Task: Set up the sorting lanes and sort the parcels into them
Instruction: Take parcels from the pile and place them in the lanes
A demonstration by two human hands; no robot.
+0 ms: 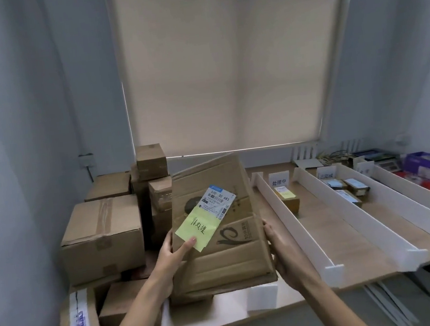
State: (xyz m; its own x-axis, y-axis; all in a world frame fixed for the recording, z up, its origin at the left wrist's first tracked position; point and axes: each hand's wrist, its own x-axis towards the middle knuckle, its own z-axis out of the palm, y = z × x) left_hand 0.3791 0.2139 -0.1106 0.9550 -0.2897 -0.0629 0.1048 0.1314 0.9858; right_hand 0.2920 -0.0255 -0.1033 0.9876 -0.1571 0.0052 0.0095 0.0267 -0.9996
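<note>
over the near edge of the wooden table [335,251], a person holds a worn cardboard box [225,259] up off the surface, tilted so its printed face looks back at them. the left hand [171,253] grips the box's left edge, its thumb pressed flat on a yellow sticky note [198,227] with handwriting on it. the right hand [274,245] clasps the opposite edge, thumb on the front and the other fingers out of sight behind. a shipping label [218,201] sits just above the note, touching it.

to the right, white foam dividers [290,221] run away across the table, marking off lanes. a small white sign [279,179] stands at the far end of the first lane, and one small parcel [289,199] bearing its own yellow note lies in that lane. several more small parcels [347,190] lie in the next lane along. to the left, a stack of brown boxes [103,236] crowds the corner against the wall, some of them taped. behind it all a beige roller blind [223,67] hangs over the window.
</note>
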